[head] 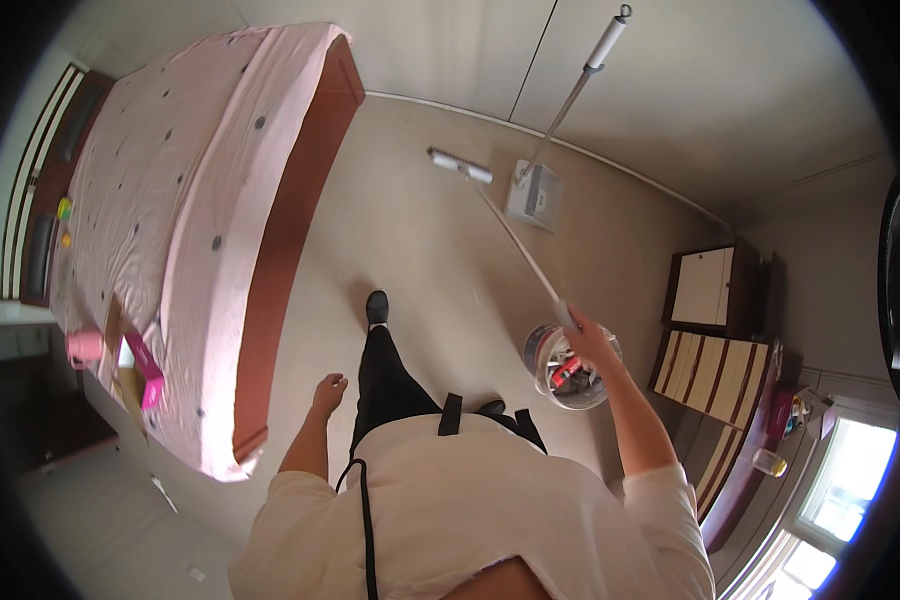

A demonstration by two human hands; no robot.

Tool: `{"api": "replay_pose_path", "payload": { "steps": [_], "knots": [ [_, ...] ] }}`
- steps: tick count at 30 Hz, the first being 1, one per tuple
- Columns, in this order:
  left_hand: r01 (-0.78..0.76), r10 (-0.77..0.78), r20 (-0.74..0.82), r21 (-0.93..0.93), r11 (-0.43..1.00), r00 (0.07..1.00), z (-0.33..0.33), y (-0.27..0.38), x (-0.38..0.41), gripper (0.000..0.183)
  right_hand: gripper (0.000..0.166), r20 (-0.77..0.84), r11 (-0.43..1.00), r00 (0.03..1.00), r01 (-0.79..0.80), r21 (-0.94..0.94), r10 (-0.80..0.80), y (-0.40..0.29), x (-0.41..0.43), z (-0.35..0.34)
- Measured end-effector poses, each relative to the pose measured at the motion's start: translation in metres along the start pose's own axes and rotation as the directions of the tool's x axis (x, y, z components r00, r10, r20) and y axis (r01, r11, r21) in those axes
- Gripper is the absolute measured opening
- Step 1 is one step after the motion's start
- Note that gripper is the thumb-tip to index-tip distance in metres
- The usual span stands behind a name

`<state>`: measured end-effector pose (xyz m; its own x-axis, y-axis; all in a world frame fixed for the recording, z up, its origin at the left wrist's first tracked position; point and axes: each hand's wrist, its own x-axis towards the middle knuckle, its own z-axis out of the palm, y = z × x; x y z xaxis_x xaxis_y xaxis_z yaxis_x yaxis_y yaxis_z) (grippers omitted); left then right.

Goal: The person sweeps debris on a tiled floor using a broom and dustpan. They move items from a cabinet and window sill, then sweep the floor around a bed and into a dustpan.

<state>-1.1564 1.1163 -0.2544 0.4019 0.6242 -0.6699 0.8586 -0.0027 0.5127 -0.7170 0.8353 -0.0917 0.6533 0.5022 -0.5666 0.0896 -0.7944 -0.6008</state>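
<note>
My right hand (pixel 592 341) is closed around the handle end of a long-handled broom (pixel 521 251); it is held above a round trash bin (pixel 538 351) with mixed litter and a red wrapper inside. The broom's white head with dark bristles (pixel 460 165) points away from me, just left of a grey dustpan (pixel 534 196). That dustpan stands on the floor by the wall, its long handle upright with a white grip. At my left side hangs my left hand (pixel 331 394), fingers loosely curled, holding nothing that I can see. Whether the broom head touches the floor is unclear.
A bed with a pink dotted sheet (pixel 217 187) and red-brown frame is at left, bearing a pink mug (pixel 85 346) and an opened magenta box (pixel 146 375). On the right are a small cabinet (pixel 701 285), a striped dresser (pixel 709 375) and a jar (pixel 769 463) near the window.
</note>
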Motion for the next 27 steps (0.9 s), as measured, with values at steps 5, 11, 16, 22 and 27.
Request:
{"api": "replay_pose_path", "payload": {
  "steps": [5,11,16,22,27],
  "knots": [
    [-0.025,-0.005,0.143,0.209,0.978,0.99,-0.108,-0.008,0.093,0.04,0.042,-0.12,0.986,0.979,-0.165,-0.014,0.162,-0.101,0.169,0.042],
    [0.034,-0.038,-0.164,-0.027,0.999,0.986,-0.258,-0.033,0.18,0.031,0.029,-0.016,0.929,0.982,-0.186,-0.319,0.191,-0.145,0.283,0.096],
    [0.122,-0.129,-0.07,-0.096,0.988,0.989,-0.275,-0.034,0.194,0.03,0.042,-0.034,0.897,0.962,-0.264,-0.354,0.27,-0.111,0.201,0.137],
    [-0.137,0.102,0.234,0.137,0.981,0.967,-0.237,-0.002,0.194,0.031,0.053,0.006,0.782,0.86,-0.461,-0.418,0.51,-0.023,-0.042,0.209],
    [-0.217,0.197,0.307,0.031,0.976,0.931,-0.211,0.003,0.186,0.033,0.053,0.127,0.633,0.632,-0.699,-0.334,0.764,0.001,-0.299,0.308]
  ]
}}
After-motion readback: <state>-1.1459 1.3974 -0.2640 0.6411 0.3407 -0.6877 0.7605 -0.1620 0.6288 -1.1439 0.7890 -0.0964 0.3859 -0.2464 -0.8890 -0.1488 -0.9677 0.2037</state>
